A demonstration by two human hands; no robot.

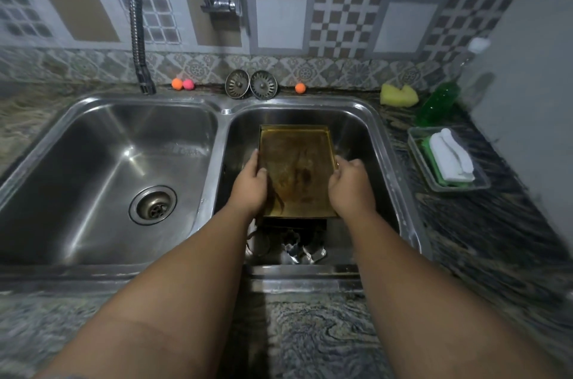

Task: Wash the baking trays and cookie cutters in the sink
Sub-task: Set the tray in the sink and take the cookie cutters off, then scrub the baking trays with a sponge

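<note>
Both hands grasp stained baking tray [296, 168] over right sink basin [366, 143]: left hand [249, 188] on its left edge, right hand [350, 188] on its right; cookie cutters [302, 250] lie below

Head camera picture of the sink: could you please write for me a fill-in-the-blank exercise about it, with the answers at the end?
1. The left hand and the right hand hold the baking tray over the ____ basin of the sink.
2. Behind the sink, ____ metal strainers lean against the wall.
3. The sponge beside the green bottle is ____.
4. The folded cloth in the clear container is ____.
Answers: right; two; yellow; white.
</note>
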